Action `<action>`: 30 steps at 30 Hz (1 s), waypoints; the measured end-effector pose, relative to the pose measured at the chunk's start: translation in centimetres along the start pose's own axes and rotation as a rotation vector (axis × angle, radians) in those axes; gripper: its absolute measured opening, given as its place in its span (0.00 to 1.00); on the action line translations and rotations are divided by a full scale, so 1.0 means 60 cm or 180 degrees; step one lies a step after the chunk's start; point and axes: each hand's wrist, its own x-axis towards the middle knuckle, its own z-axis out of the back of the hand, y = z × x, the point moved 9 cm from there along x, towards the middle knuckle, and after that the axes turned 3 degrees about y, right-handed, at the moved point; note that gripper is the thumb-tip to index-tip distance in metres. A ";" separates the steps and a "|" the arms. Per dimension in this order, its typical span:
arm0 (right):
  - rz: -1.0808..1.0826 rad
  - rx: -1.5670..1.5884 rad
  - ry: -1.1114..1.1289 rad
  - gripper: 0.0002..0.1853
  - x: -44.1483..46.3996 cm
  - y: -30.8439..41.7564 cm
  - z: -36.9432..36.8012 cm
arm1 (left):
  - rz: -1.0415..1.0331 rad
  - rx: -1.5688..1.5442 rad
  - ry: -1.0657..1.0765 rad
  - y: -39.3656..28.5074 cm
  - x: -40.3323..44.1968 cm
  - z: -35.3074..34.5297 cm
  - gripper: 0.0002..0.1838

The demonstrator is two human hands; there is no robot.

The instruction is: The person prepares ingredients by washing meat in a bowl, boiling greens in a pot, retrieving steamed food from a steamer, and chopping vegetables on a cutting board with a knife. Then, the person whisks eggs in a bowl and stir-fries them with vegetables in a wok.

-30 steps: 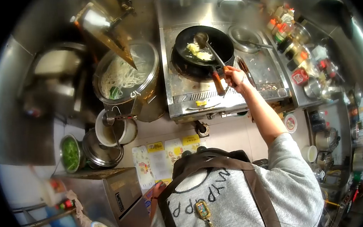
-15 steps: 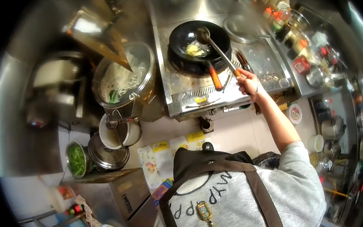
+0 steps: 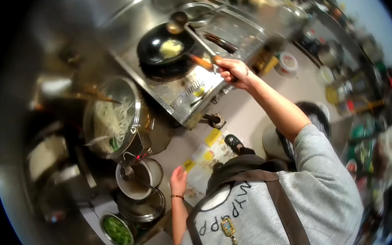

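My right hand (image 3: 232, 71) is closed around the wooden grip of a long metal ladle (image 3: 198, 38). The ladle's bowl is at the far right rim of a black wok (image 3: 148, 50), tilted over it. Yellow, egg-like food (image 3: 171, 48) lies inside the wok, whose wooden handle (image 3: 200, 61) points towards my right hand. Held low at my left side, my left hand (image 3: 178, 181) has loosely extended fingers and nothing visible in it. It is nearest to a white bucket (image 3: 156, 171) in which another ladle (image 3: 128, 173) rests.
A large pot (image 3: 134, 99) with pale noodles (image 3: 113, 120) stands left of the steel stove (image 3: 176, 106). Below it are a lidded metal pot (image 3: 140, 209) and a bowl of chopped greens (image 3: 117, 230). Sauce bottles line the back right. A dark-lined bin (image 3: 313, 118) stands beside me.
My view has turned, shifting the stove left and up. My left hand has come into view. The ladle has moved from inside the wok to its far right rim.
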 end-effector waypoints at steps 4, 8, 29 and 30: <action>-0.0629 0.2074 0.1001 0.07 -0.103 -0.092 -0.047 | -0.0753 -0.0896 0.1038 -0.313 0.063 -0.091 0.16; -0.0451 0.2097 0.0966 0.07 -0.300 -0.161 -0.090 | -0.0359 -0.2916 0.2544 -0.515 0.025 -0.264 0.27; 0.0002 -0.0549 -0.5230 0.14 -1.551 -0.640 0.213 | 0.2791 -0.1028 0.5118 -0.286 -0.629 -0.630 0.25; 0.0017 -0.0813 -0.5266 0.15 -1.586 -0.686 0.225 | 0.2882 -0.0973 0.5171 -0.275 -0.680 -0.661 0.26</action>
